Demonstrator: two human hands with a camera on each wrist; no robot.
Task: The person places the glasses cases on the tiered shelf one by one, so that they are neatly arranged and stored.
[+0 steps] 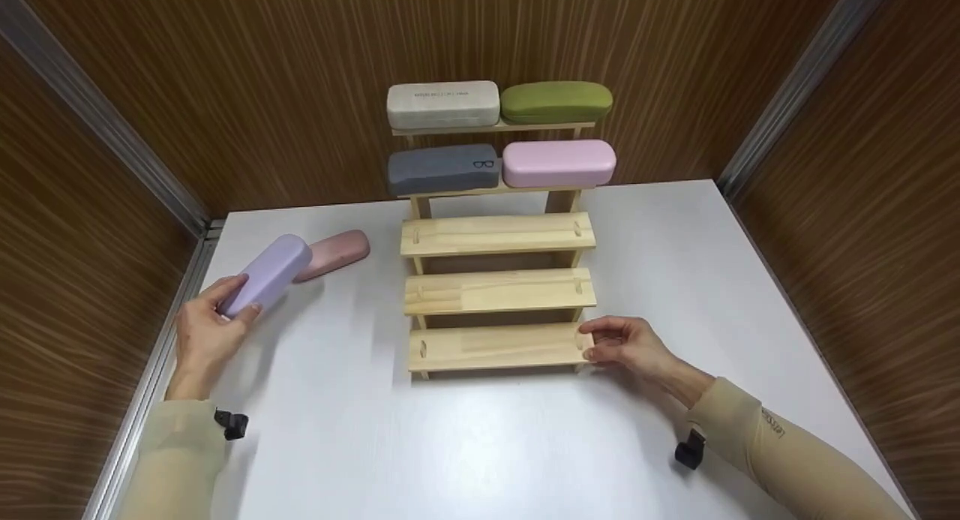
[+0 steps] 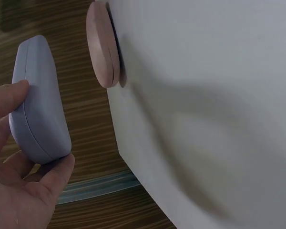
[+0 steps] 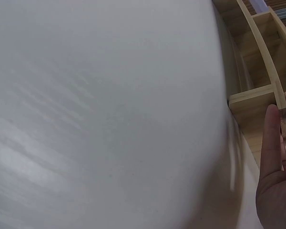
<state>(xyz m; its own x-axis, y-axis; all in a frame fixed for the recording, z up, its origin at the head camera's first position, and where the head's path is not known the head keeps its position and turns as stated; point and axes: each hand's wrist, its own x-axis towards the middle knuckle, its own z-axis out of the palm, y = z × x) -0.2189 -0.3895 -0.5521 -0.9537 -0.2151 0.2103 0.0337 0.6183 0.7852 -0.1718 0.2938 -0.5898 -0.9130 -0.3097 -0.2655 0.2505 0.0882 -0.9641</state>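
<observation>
My left hand (image 1: 210, 336) grips a lavender glasses case (image 1: 268, 275) by its near end, thumb on one side and fingers on the other. The left wrist view shows the lavender case (image 2: 40, 100) closed and raised above the table. Beyond it on the table lies a dusty-pink glasses case (image 1: 337, 253), partly covered by the lavender one in the head view. At the right end of the lowest step of a wooden stepped stand (image 1: 499, 346), my right hand (image 1: 634, 347) pinches the board, thumb in front and fingers behind.
On the stand's top step sit a whitish case (image 1: 442, 105) and a green case (image 1: 556, 102). One step below are a grey-blue case (image 1: 442, 169) with a glasses print and a pink case (image 1: 559, 163). Wood-grain panels (image 1: 300, 92) enclose the white table (image 1: 480, 445) at the back and sides.
</observation>
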